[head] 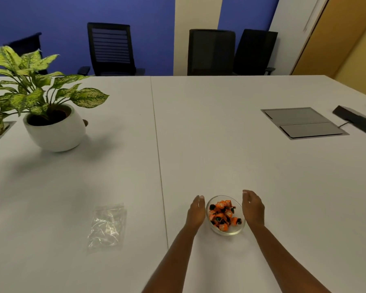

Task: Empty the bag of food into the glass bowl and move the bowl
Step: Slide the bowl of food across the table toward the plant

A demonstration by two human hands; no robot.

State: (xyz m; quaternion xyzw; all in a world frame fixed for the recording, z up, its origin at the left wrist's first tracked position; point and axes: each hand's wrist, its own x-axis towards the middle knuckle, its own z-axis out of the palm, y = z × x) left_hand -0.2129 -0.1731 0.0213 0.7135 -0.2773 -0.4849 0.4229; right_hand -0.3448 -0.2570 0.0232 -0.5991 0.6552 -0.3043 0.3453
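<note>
Head view: small round clear glass bowl (226, 215) sits on the smooth white table (220, 134), filled with orange-and-black wrapped candies (223, 214). Left hand (195, 212) and right hand (253, 209) flank the bowl, palms facing in, fingers extended and spread apart, gripping nothing; contact with the glass unclear. Crinkled transparent plastic bag (107, 227) lies flat and empty, well left of the bowl. White rounded ceramic pot with variegated leafy plant (54, 127) far left.
</note>
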